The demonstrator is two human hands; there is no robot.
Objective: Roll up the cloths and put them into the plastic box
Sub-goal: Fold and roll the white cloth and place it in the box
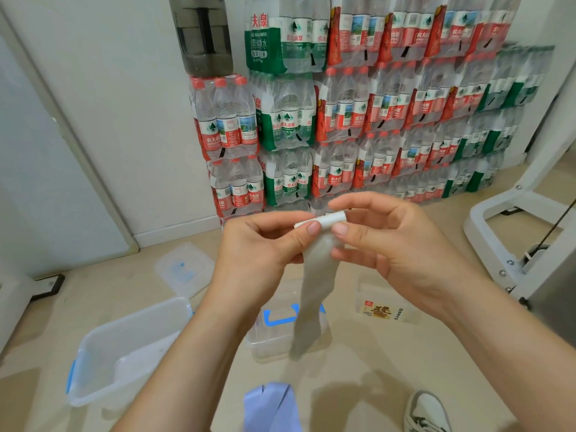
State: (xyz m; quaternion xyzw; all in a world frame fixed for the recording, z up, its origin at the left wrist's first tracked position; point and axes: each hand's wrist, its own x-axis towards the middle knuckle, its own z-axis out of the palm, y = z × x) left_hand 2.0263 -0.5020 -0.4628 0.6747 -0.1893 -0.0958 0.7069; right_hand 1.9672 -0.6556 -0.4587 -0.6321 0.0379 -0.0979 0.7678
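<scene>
Grey cloth [314, 291] hangs long axis vertical, tail down, rolled top end horizontal, we pinch that roll with left hand [265, 244] and right hand [389, 241], thumbs toward us

Plastic box [93, 378] lies open below (bottle packs [343, 120] behind).

You get one view only: a wide-angle camera on your head, facing forward and down. Your left hand [258, 244] and right hand [389, 241] sit close, mid-frame; the beige floor [374, 385] lies below, stacked shrink-wrapped packs of water bottles [358, 120] beyond.
</scene>
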